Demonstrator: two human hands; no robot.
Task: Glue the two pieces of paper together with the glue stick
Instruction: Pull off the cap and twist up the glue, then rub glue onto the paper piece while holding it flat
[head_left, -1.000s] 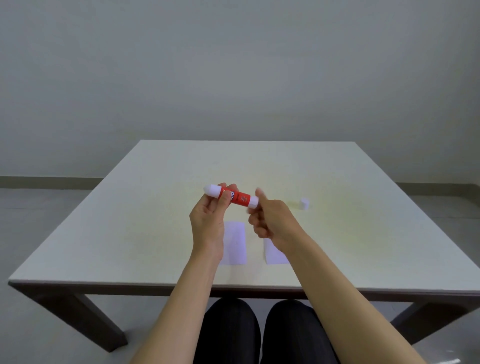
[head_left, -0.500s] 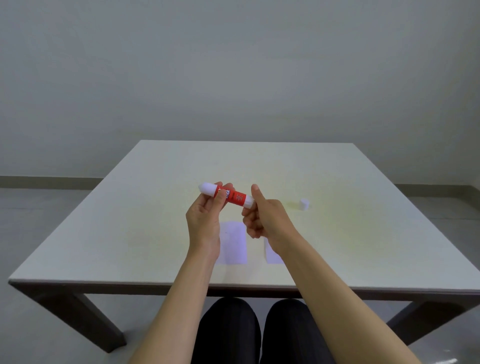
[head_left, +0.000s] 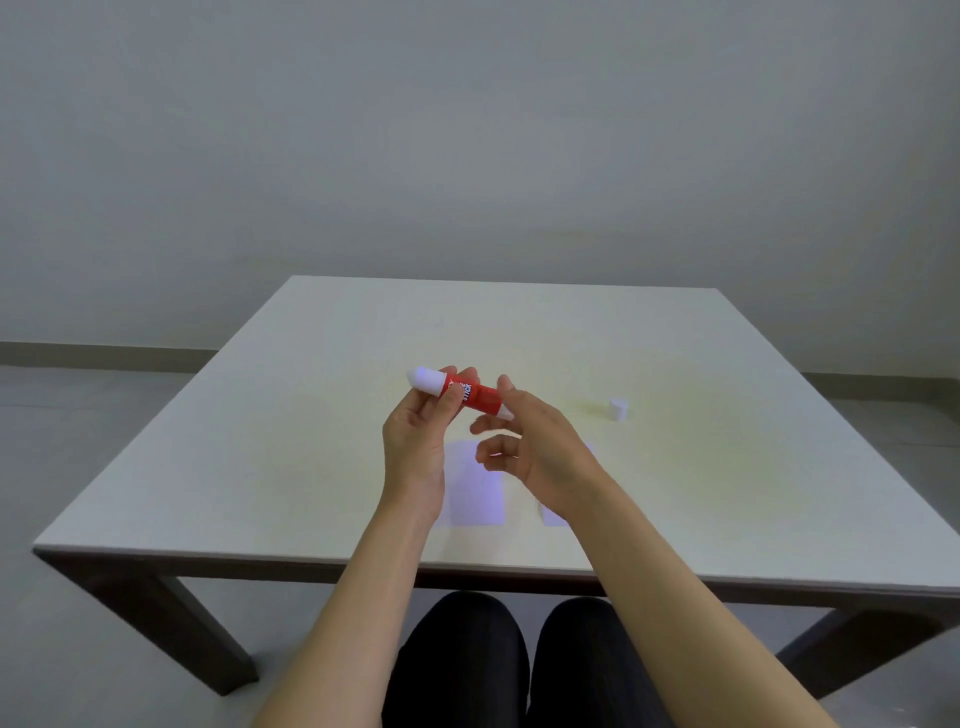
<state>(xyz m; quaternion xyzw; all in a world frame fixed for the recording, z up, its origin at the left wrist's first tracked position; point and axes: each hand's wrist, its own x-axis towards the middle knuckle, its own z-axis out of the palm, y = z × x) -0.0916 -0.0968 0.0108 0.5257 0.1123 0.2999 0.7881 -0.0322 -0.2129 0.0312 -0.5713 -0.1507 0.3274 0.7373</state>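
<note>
My left hand (head_left: 415, 441) grips a red glue stick (head_left: 475, 396) above the table, holding it nearly level with its white rounded tip pointing left. The stick's white base end points at my right hand (head_left: 540, 447), whose fingers are spread loosely and whose thumb stands up beside that end. Two white pieces of paper lie flat near the front edge under my hands: the left paper (head_left: 475, 496) shows well, while my right wrist covers most of the right paper (head_left: 553, 514).
A small white cap (head_left: 618, 409) stands on the pale table (head_left: 291, 467) to the right of my hands. My knees in dark trousers (head_left: 519, 660) sit under the table's front edge. A plain wall lies beyond.
My right hand has loosened from a closed grip on the stick's base end, and its fingers are now spread. My left hand has kept the stick almost in place.
</note>
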